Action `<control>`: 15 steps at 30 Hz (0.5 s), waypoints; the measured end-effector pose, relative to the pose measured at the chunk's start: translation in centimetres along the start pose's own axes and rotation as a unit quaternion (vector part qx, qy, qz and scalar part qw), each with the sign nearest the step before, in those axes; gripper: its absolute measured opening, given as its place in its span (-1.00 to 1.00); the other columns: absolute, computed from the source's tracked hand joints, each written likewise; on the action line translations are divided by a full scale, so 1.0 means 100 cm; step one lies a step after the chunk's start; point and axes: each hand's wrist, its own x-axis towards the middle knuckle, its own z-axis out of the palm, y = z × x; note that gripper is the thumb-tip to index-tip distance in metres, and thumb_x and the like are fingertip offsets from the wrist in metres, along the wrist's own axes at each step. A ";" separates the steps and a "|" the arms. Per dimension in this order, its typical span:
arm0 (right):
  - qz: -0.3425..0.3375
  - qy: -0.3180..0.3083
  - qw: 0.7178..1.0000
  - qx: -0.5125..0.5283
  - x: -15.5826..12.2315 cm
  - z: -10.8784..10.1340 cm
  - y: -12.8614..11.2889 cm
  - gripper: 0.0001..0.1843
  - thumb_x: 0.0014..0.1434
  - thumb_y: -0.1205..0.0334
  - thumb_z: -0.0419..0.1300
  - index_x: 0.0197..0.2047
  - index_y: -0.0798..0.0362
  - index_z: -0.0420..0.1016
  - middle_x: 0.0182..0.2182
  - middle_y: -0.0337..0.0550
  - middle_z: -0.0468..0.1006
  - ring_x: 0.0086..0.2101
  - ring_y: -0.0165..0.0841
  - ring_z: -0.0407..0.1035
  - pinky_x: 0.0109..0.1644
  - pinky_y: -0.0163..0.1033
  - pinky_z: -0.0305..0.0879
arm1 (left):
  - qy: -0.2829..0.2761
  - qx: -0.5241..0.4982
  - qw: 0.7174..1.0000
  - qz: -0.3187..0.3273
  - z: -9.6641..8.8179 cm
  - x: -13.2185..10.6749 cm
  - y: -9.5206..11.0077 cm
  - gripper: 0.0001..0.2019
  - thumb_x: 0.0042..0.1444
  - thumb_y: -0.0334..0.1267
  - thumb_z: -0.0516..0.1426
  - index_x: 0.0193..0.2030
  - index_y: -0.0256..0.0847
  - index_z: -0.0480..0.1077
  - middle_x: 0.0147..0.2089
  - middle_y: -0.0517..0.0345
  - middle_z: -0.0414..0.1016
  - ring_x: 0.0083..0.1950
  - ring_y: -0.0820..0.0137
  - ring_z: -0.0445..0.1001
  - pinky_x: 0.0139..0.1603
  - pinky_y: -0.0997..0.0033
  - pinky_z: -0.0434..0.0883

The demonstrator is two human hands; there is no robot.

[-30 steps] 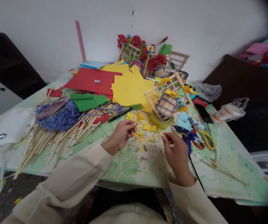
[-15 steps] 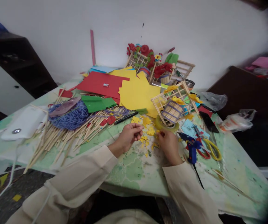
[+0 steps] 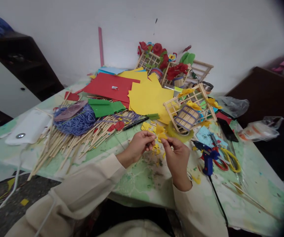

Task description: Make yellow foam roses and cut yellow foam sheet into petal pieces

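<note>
Yellow, small paper piece (image 3: 162,135) sits just right of the left hand's (image 3: 140,145) closed fingertips, seemingly clamped by the nearer right hand (image 3: 178,154); its long axis is unclear.

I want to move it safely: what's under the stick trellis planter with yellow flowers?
Part of a yellowish tape roll shows beneath the lower end of the trellis planter. The rest of the roll is covered, and anything else beneath cannot be seen.

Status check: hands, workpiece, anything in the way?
Left hand pinched shut, contents unclear. Right hand pinching yellow paper piece, close to the left. Yellow scraps beneath; blue glue gun beside right hand.
</note>
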 end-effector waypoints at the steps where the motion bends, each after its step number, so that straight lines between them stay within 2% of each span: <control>1: 0.005 0.001 1.000 -0.001 0.000 0.004 0.000 -0.79 0.07 0.12 0.19 -0.44 0.07 0.53 -0.53 -0.20 0.54 -0.49 -0.38 0.35 -0.36 -0.25 0.29 | 0.000 0.001 1.000 -0.001 0.000 0.000 0.000 -0.81 -0.03 -0.24 0.22 -0.39 -0.29 0.32 -0.56 0.28 0.36 -0.66 0.67 0.24 -0.67 0.65 0.10; 9: 0.040 -0.005 0.999 -0.005 0.004 0.017 0.009 -0.75 0.09 0.11 0.17 -0.39 0.13 0.54 -0.49 -0.14 0.56 -0.46 -0.36 0.38 -0.34 -0.24 0.28 | -0.003 0.011 1.000 -0.009 0.001 0.000 0.000 -0.84 -0.03 -0.26 0.21 -0.41 -0.29 0.32 -0.56 0.28 0.37 -0.67 0.66 0.26 -0.69 0.64 0.10; 15: -0.003 0.010 0.998 -0.060 0.003 0.020 0.014 -0.75 0.11 0.12 0.14 -0.42 0.11 0.52 -0.51 -0.17 0.53 -0.50 -0.40 0.34 -0.37 -0.27 0.24 | 0.001 0.015 1.000 -0.009 0.001 0.000 -0.001 -0.84 -0.03 -0.26 0.20 -0.40 -0.29 0.33 -0.56 0.26 0.38 -0.67 0.65 0.26 -0.70 0.65 0.09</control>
